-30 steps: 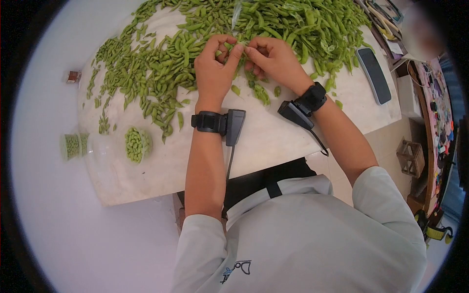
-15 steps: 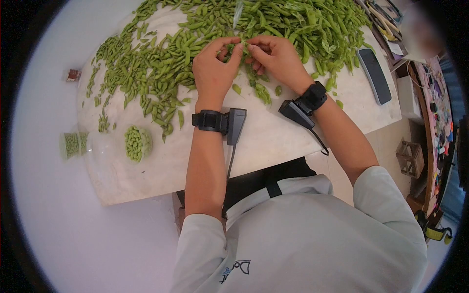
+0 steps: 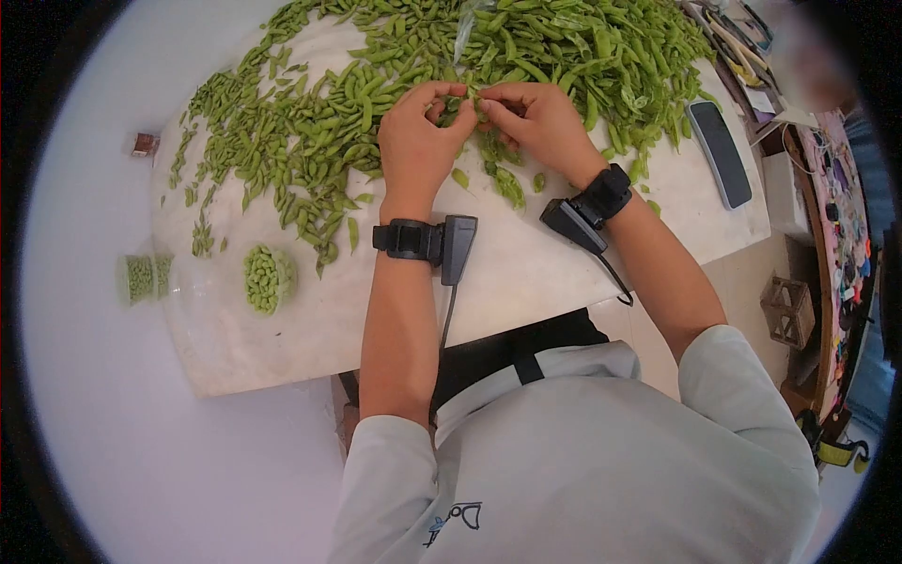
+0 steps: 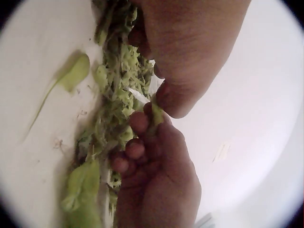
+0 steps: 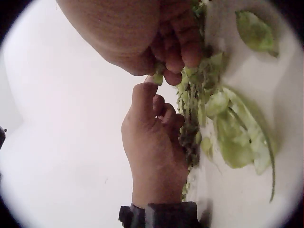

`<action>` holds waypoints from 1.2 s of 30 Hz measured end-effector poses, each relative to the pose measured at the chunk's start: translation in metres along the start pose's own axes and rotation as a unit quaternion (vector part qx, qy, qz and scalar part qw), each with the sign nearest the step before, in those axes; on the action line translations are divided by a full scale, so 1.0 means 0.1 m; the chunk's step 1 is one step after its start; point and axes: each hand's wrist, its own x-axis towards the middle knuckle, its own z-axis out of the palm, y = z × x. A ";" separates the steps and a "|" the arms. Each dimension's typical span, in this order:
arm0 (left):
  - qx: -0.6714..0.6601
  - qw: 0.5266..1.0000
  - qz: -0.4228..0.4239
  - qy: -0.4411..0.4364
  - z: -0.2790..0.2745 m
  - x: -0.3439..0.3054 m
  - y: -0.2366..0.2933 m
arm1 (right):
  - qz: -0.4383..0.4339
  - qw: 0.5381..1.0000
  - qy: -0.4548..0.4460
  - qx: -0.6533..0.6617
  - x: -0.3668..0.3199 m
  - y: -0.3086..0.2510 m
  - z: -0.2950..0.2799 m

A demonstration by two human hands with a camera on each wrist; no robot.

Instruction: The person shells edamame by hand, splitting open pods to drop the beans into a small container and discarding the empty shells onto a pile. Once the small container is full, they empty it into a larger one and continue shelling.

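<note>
The left hand (image 3: 419, 141) and the right hand (image 3: 545, 127) meet at the near edge of a heap of green pods (image 3: 601, 56). Between their thumbs and fingertips they pinch one small green pod (image 4: 156, 114), which also shows in the right wrist view as a green bit (image 5: 158, 76). In the left wrist view the left hand (image 4: 190, 52) comes from above and the right hand (image 4: 161, 175) from below. Fingers cover most of the pod. Below the hands lie opened pods (image 3: 508, 184) on the pale table (image 3: 507, 273).
A clear cup of shelled beans (image 3: 267, 280) stands at the left, with a second tub of beans (image 3: 139, 279) beyond the table's left edge. Smaller pods (image 3: 282, 160) spread across the table's left side. A phone (image 3: 720, 154) lies at the right. A strip of clear plastic (image 3: 465, 33) lies in the heap.
Both hands sit slightly lower in the head view, as do the pods and phone. The thumbs and fingertips still meet on the small pod.
</note>
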 end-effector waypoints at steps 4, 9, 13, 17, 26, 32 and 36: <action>0.005 1.000 0.023 0.005 0.03 0.00 -0.07 | 0.013 1.000 -0.016 0.019 -0.04 -0.05 0.01; -0.008 0.999 -0.028 -0.032 -0.04 0.03 -0.06 | 0.019 1.000 -0.006 0.016 -0.04 -0.05 0.02; -0.028 0.999 0.014 -0.013 0.02 0.03 -0.05 | 0.014 1.000 0.005 0.012 -0.02 -0.02 0.00; -0.006 1.000 0.002 -0.022 0.00 0.01 -0.02 | 0.009 1.000 0.002 0.022 -0.03 -0.05 0.01; -0.034 0.999 0.025 -0.014 0.04 0.03 -0.12 | 0.022 1.000 0.001 0.018 -0.04 -0.08 0.02; -0.038 0.999 0.017 -0.034 0.01 0.02 -0.04 | 0.032 0.999 -0.005 0.040 -0.03 -0.09 -0.02; -0.019 0.998 0.031 -0.042 0.01 0.02 -0.06 | 0.034 0.997 -0.022 0.063 -0.03 -0.09 -0.02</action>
